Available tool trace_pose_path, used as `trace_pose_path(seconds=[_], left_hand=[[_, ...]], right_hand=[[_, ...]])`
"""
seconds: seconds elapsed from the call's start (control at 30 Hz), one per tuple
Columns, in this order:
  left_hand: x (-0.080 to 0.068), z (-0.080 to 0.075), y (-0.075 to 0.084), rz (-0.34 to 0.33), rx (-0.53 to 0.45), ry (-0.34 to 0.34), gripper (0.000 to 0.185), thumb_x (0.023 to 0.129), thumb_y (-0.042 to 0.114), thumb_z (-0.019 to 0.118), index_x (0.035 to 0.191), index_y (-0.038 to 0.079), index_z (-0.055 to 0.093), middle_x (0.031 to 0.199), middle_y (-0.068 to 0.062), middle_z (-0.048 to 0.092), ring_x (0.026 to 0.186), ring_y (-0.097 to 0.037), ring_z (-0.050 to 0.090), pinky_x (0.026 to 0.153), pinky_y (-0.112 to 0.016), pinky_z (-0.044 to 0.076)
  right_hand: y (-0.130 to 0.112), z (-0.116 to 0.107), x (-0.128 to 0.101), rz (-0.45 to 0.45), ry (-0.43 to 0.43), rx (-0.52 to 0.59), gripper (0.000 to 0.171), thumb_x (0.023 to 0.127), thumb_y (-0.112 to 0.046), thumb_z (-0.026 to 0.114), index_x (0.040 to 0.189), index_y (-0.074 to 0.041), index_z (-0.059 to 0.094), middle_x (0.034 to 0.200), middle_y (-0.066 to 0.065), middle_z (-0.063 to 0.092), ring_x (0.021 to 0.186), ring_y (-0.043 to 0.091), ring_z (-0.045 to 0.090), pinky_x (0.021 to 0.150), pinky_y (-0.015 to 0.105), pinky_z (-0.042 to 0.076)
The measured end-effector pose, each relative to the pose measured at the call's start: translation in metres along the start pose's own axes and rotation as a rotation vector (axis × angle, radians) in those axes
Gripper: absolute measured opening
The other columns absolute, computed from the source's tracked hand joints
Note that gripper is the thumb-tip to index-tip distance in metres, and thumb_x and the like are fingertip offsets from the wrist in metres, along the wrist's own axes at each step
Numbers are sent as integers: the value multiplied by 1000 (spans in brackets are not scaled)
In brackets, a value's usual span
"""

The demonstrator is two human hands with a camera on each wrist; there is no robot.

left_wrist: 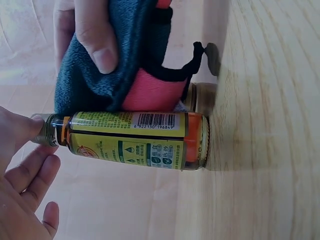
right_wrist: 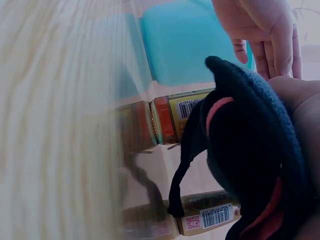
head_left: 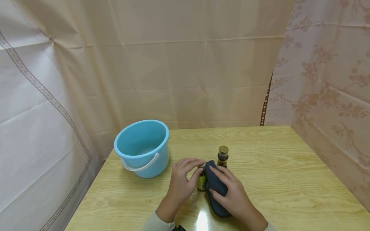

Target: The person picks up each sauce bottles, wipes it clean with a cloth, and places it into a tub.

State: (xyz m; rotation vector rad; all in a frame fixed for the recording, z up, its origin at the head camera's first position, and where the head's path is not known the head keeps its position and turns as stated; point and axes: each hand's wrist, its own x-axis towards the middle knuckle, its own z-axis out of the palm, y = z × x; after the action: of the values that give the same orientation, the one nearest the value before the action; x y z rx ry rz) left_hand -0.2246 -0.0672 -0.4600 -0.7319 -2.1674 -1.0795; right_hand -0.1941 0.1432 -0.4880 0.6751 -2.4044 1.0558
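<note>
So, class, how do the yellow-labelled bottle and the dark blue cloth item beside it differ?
The yellow-labelled bottle is smooth and shiny; the dark blue cloth item is fuzzy, with pink parts. The bottle stands upright on the table; the cloth item is creased. The left hand pinches the bottle's cap, while the right hand grips the cloth item. Both are held, side by side.

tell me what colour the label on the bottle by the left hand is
The label is mostly a greenish yellow, seen best in the left wrist view.
</note>
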Motion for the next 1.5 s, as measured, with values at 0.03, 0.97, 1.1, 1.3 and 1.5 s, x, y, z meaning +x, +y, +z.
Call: trace_pose_path(seconds=[0.03, 0.97, 1.1, 1.3, 1.5], left_hand=[[0, 0, 0, -1, -3, -1, 22, 97, 22, 74, 119, 24, 78, 121, 14, 72, 112, -10, 64, 88, -41, 38], [-2, 2, -2, -6, -22, 10, 26, 96, 27, 76, 121, 28, 76, 120, 12, 75, 112, -11, 67, 90, -44, 38], [-3, 3, -3, -27, -14, 28, 27, 92, 33, 79, 119, 30, 77, 118, 15, 75, 109, -9, 66, 88, -42, 37], [-3, 3, -2, -84, -41, 34, 22, 93, 33, 78, 115, 29, 80, 117, 15, 72, 113, -9, 63, 90, -42, 39], [-2, 3, -1, -73, -62, 37, 21, 94, 31, 78, 113, 24, 81, 115, 14, 71, 114, -10, 63, 90, -41, 39]], right_hand=[[0, 0, 0, 2, -8, -3, 83, 80, -11, 89, 152, -27, 53, 148, 1, 55, 128, 27, 62, 92, 48, 58], [5, 3, -2, 222, -239, -10, 74, 84, -15, 86, 151, -23, 55, 147, 5, 56, 129, 31, 61, 94, 46, 57], [5, 4, -2, 223, -245, -24, 74, 84, -16, 86, 150, -25, 55, 147, 4, 56, 130, 32, 60, 96, 48, 56], [5, 4, -1, 212, -238, -37, 73, 83, -17, 86, 150, -26, 56, 146, 3, 57, 130, 31, 60, 96, 48, 56], [6, 3, -2, 178, -186, -43, 76, 81, -17, 88, 149, -29, 57, 147, 1, 56, 130, 30, 60, 96, 48, 56]])
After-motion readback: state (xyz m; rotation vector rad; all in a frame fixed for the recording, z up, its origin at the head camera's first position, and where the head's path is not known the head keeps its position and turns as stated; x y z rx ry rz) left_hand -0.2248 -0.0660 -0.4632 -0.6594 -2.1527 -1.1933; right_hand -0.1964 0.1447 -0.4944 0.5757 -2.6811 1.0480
